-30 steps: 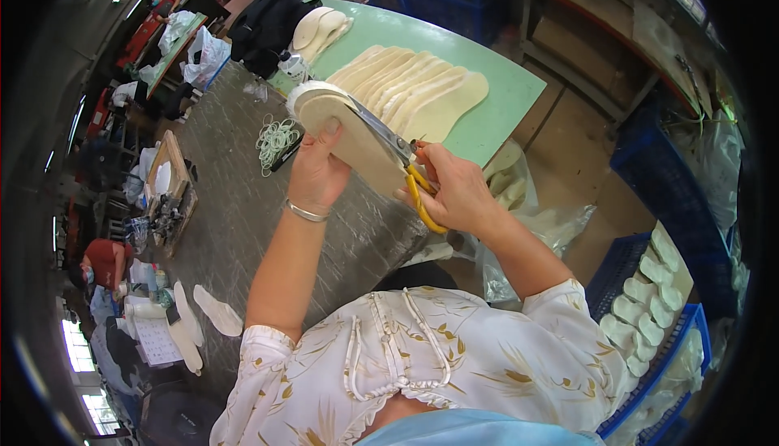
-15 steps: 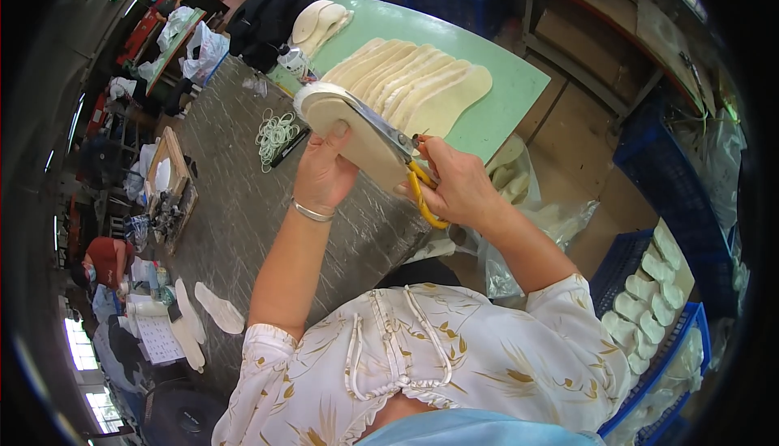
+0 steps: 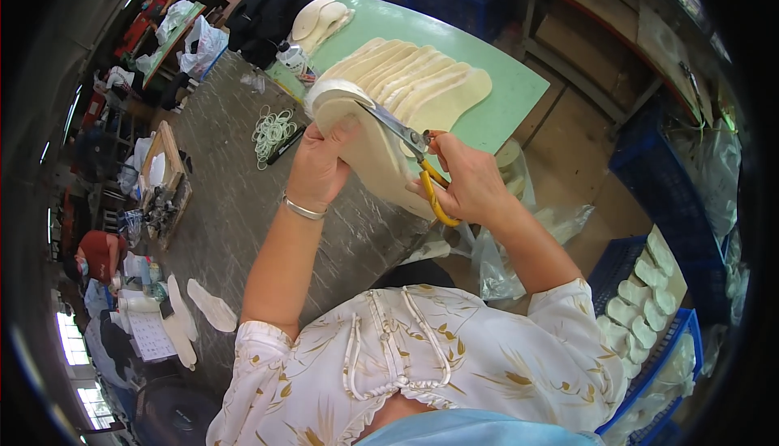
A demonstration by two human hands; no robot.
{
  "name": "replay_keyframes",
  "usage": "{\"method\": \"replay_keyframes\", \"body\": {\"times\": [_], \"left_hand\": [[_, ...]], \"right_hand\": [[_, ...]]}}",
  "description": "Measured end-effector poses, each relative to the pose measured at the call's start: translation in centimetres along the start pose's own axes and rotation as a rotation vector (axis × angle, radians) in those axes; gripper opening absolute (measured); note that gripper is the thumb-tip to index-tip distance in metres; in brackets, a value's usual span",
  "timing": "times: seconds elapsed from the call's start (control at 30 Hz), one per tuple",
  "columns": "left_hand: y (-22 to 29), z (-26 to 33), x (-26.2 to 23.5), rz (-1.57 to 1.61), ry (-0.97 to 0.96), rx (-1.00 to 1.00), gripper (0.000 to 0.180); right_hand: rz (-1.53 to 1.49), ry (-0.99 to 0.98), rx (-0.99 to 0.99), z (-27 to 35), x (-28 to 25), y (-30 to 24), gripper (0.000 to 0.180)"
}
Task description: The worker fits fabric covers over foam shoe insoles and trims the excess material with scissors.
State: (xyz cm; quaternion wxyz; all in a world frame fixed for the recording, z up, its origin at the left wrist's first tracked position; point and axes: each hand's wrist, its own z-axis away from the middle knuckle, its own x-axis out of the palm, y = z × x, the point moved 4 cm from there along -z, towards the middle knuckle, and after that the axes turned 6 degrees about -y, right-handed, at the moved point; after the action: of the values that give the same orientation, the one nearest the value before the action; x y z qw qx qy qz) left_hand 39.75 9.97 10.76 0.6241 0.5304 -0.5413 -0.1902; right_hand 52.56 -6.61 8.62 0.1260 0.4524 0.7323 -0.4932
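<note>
A cream, fleecy shoe insole (image 3: 373, 162) hangs over the table's corner, its rounded end upper left. My left hand (image 3: 323, 166), wearing a silver bangle, pinches it near that end, thumb on top. Yellow-handled scissors (image 3: 401, 129) are in my right hand (image 3: 471, 180), fingers through the loops. Their blades lie along the insole's upper right edge, pointing at the rounded end. How far apart the blades are is hard to make out. Just beyond, a row of overlapping cream insoles (image 3: 466, 89) lies on the green board (image 3: 511, 93).
The dark table (image 3: 219, 170) holds a white cord bundle (image 3: 274, 129), a black pen (image 3: 286, 146) and loose insole pieces (image 3: 213, 305). On the right, a blue crate (image 3: 677, 365) stands by stacked insoles (image 3: 637, 304). A person in red (image 3: 102, 253) is far left.
The scissors and my right hand have moved slightly right and down. The insole has turned a little in my left hand, showing more of its lower part.
</note>
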Motion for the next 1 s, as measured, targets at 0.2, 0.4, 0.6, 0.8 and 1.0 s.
{"method": "replay_keyframes", "body": {"times": [0.2, 0.4, 0.6, 0.8, 1.0], "left_hand": [[0.4, -0.5, 1.7, 0.023, -0.019, 0.013, 0.017], [0.6, -0.9, 1.1, -0.053, -0.091, -0.033, 0.019], [0.3, -2.2, 2.5, -0.228, -0.166, -0.101, 0.018], [-0.8, -3.6, 4.5, -0.275, -0.251, -0.139, 0.019], [-1.8, -4.9, 6.1, -0.369, -0.320, -0.192, 0.021]], "right_hand": [[-0.018, -0.021, -0.005, 0.3, -0.5, 0.0, 0.054], [-0.045, -0.164, 0.146, 0.8, -1.7, 0.5, 0.054], [0.089, -0.186, 0.192, 2.2, -3.5, 1.2, 0.058], [0.099, -0.091, 0.214, 3.7, -5.0, 1.9, 0.056], [0.089, -0.061, 0.222, 5.3, -6.6, 2.6, 0.052]]}}
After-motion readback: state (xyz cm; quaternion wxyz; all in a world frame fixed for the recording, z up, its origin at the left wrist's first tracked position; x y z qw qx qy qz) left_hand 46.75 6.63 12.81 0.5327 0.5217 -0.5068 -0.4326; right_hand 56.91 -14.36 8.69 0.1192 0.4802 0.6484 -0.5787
